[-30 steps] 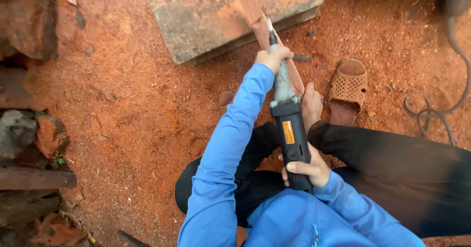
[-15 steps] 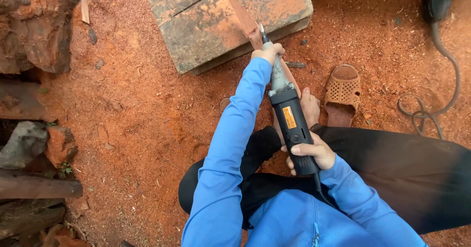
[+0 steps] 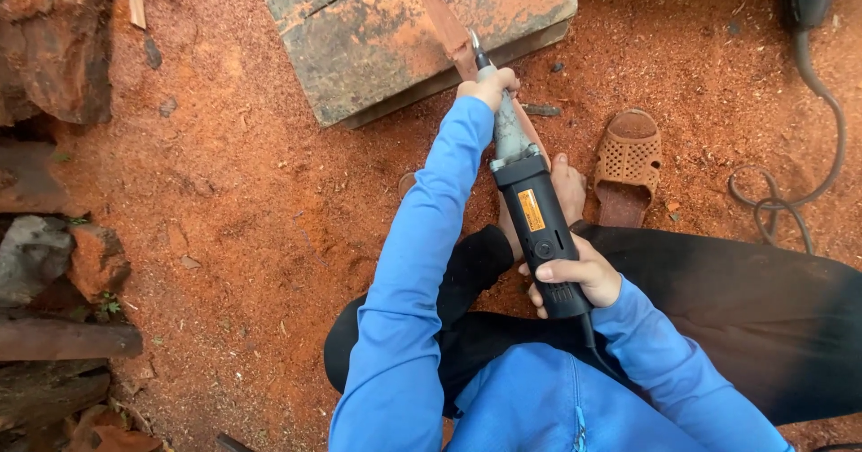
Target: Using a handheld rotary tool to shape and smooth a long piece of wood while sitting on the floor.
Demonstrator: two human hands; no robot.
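Sawdust ground (image 3: 224, 201) under block (image 3: 377, 39), sandal (image 3: 628, 160)

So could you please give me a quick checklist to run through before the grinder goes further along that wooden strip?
1. Left hand grips the tool's metal neck: ok.
2. Right hand holds the power tool at its rear body: ok.
3. Tool tip on the wooden strip: ok.
4. Strip rests on the wood block: ok.
5. Bare foot right beside the tool: not ok.
6. Gloves: not ok, hands bare.
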